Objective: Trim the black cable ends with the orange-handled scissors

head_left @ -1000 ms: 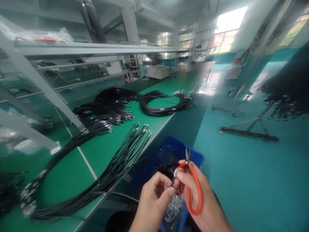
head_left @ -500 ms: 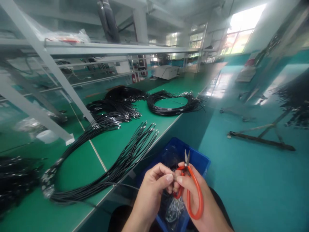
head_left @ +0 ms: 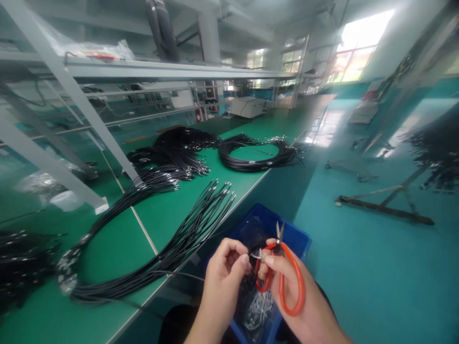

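My right hand [head_left: 287, 267] grips orange-handled scissors [head_left: 297, 282], their blades slightly apart and pointing up. Between its thumb and forefinger is a small whitish piece [head_left: 256, 254], too small to name. My left hand [head_left: 227, 267] is closed in a pinch, close to the right fingertips. A dark cable [head_left: 186, 275] leaves the bundle and passes behind my left hand; its end seems to sit in the pinch. On the green table, a looped bundle of black cables [head_left: 143, 282] with metal-tipped ends lies to the left, bound with clear wrap [head_left: 68, 272].
Below my hands stands a blue bin [head_left: 301, 239] with plastic scraps [head_left: 260, 308]. Another cable coil [head_left: 251, 165] and piled cables [head_left: 168, 157] lie farther along the green table [head_left: 118, 258]. A white shelf post [head_left: 93, 119] rises at left; a wheeled stand [head_left: 387, 210] is at right.
My hands have drawn slightly apart, and a small whitish piece now shows at the right fingertips. The scissors have shifted a little to the right, with their blades a bit wider apart.
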Demonstrator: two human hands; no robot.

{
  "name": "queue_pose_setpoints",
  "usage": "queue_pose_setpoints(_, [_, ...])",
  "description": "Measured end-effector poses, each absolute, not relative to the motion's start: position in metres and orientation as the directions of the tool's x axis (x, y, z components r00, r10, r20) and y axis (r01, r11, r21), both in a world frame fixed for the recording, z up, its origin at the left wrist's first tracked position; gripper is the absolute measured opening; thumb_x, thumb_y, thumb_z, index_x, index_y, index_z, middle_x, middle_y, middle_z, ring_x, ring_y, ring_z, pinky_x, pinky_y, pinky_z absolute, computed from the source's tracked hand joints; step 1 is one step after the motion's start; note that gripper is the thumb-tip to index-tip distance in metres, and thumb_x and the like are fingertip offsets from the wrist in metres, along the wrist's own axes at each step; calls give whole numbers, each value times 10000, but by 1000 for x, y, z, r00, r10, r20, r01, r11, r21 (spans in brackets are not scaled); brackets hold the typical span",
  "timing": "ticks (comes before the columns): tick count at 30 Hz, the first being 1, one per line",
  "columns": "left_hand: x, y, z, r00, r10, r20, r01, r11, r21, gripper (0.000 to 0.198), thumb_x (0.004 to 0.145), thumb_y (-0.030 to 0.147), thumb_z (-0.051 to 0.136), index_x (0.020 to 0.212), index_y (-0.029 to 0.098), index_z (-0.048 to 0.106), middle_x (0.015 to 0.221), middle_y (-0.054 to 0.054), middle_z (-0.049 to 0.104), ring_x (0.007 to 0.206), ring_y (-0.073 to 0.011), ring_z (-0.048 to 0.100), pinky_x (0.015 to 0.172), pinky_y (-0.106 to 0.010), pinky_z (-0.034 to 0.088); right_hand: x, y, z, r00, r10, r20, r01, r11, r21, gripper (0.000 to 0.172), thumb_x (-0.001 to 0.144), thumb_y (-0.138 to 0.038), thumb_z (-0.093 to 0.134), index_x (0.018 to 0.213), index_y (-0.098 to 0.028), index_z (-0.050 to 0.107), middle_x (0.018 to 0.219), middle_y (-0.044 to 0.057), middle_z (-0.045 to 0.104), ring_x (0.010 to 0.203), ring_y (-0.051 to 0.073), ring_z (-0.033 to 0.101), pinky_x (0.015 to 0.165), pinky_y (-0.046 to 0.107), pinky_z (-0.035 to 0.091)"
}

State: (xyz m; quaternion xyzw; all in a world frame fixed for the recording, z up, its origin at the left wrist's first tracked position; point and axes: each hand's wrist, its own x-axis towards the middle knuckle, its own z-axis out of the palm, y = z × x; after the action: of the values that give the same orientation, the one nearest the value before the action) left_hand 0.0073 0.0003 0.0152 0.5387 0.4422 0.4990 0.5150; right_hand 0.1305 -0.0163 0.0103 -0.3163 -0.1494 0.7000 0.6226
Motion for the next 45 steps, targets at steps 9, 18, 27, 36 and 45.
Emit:
queue_pose_setpoints(9, [-5,-3,13,154,833,531,635,-495,593,221,812,92,517,905,225,668,972,-65,587,833,-173,601,720,-243,454,128,-14,8,-24,955,-296,-818,-189,-543,175,764,-126,650,904,-200,576,722,-10,608,641,116,559,593,212,469])
queue_pose_setpoints(18, [6,6,23,182,980,81,11,-84,996,77,798,250,591,791,173,588,768,-11,570,620,-142,565,586,-256,466,124,-14,12,-30,962,-272,-793,-188,-579,140,783,-131,610,902,-197,574,748,6,620,634,120,547,578,223,450])
queue_pose_setpoints(27, [-10,-1,18,146,986,74,225,-106,969,102,826,213,555,906,198,615,868,-27,646,817,-180,592,736,-268,445,125,-12,17,11,963,-270,-783,-159,-601,150,772,-129,617,899,-189,564,711,-3,608,634,110,531,606,210,445])
queue_pose_setpoints(36, [7,-7,6,143,989,-42,-43,49,998,117,756,241,648,708,145,601,629,17,573,552,-93,475,523,-188,381,119,-7,16,131,966,-223,-661,-83,-746,249,743,-147,627,958,-208,518,681,-37,580,552,99,460,536,214,383])
queue_pose_setpoints(45, [8,-5,2,118,992,-49,-72,58,996,163,735,267,646,670,146,558,584,31,517,509,-85,441,495,-186,363,117,-6,12,174,966,-191,-565,-61,-823,288,717,-145,634,958,-221,494,680,-60,575,546,82,480,519,183,388])
